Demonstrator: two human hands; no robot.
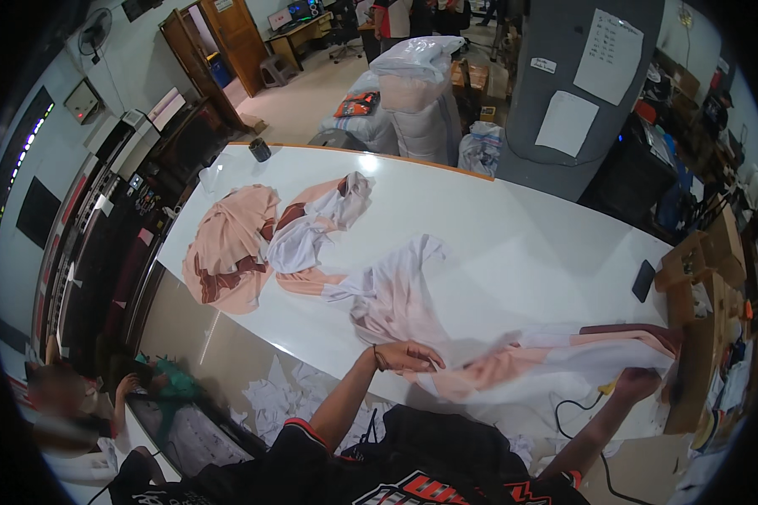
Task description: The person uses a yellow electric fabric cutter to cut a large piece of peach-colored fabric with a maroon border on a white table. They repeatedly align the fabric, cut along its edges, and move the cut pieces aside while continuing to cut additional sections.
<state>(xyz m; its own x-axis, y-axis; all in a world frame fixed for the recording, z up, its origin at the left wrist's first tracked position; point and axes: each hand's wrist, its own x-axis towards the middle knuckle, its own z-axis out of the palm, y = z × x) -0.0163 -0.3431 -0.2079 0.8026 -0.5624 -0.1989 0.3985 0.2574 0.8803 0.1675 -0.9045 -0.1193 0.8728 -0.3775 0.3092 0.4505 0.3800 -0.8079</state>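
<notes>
A long strip of peach and white fabric (547, 360) with a dark red end stretches along the near right side of the white table. My left hand (406, 358) rests at its left part, palm down, fingers extended and slightly bent. Over the strip's right end, my right hand (638, 385) is closed. A yellow-handled corded tool (606, 389) shows beside that wrist and appears to be in its grip; the working tip is hidden. Sheer white and pinkish fabric (396, 290) lies crumpled beyond my left hand.
Peach fabric with dark red patches (232, 244) is heaped at the table's left. A phone (643, 281) and cardboard boxes (703, 269) are at the right. A dark cup (259, 151) stands at the far edge. White scraps (290, 396) cover the floor; another person (67, 404) is at lower left.
</notes>
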